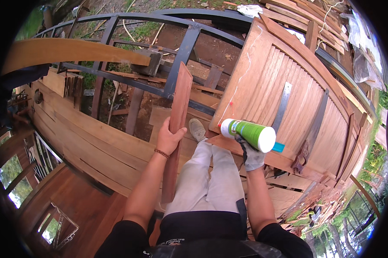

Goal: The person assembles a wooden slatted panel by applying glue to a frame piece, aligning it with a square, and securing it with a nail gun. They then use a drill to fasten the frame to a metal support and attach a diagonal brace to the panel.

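Observation:
My left hand (169, 138), bare with a thin bracelet at the wrist, grips a long reddish wooden board (179, 103) that stands nearly upright beside my leg. My right hand (251, 157) wears a grey work glove and holds a white and green glue bottle (249, 132) on its side, red nozzle pointing left over the lower edge of a slatted wooden door panel (284, 90). A thin line of white glue runs up the panel's left stile. My foot in a grey shoe (197, 129) rests between the board and the panel.
A steel ruler (282, 105) and a long metal clamp (311, 133) lie on the panel. A black metal frame (181, 56) spans bare ground beyond. Wide planks (86, 137) stretch to the left, a curved beam (69, 50) above them, stacked timber (306, 13) at top right.

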Available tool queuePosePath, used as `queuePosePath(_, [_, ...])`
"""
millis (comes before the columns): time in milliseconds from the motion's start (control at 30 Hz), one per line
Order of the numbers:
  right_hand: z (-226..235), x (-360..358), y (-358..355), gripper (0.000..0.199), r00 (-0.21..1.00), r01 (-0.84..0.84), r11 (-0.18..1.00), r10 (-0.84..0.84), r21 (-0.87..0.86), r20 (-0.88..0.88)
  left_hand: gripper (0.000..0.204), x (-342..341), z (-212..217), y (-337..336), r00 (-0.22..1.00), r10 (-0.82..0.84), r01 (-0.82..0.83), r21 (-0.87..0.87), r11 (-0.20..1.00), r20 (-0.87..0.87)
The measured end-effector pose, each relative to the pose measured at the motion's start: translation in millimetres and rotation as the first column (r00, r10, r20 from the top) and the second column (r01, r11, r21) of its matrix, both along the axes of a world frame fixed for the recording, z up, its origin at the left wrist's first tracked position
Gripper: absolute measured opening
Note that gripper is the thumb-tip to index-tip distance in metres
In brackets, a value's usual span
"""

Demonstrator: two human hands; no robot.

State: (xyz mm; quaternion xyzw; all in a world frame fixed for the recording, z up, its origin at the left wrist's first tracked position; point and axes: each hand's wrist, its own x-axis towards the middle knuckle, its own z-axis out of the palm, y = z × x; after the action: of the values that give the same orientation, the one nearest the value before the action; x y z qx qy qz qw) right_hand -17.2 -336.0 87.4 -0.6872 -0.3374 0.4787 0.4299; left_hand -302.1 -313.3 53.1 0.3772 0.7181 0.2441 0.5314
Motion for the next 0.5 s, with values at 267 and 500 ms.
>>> queuePosePath(267, [32,30,-33,0.055,0.914,0.378,0.926,-0.370,0.017,-0.167,0.068,14,55,4,0.984,-0.154,0.152,-0.027,0.988,-0.087])
queuePosePath(500, [104,106,-54,0.035,0.379,0.613,0.786,-0.388,-0.086,-0.841,0.078,46,128,-2,0.943,-0.326,0.334,0.171,0.927,-0.074])
